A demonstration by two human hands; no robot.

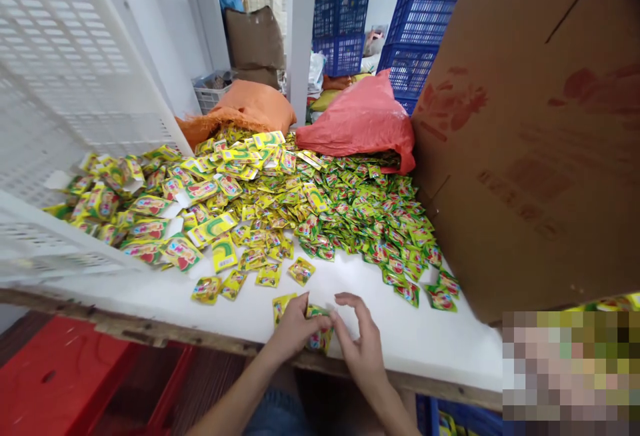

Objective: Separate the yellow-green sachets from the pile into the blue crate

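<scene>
Green packet (pixel 320 341) pinched in left hand (pixel 294 327); right hand (pixel 364 341) just beside, grip parted.

left hand (pixel 294 327) beside right hand (pixel 362 341) (both curled)

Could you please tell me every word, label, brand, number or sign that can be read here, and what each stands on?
No text can be read with certainty.
Green sachet by the left hand: lettering too small and blurred.
Loose yellow sachets and green sachets: printed, but too small to read.
Small yellow cartons: print too small.
Large cardboard box: faint red print, too blurred.
</scene>
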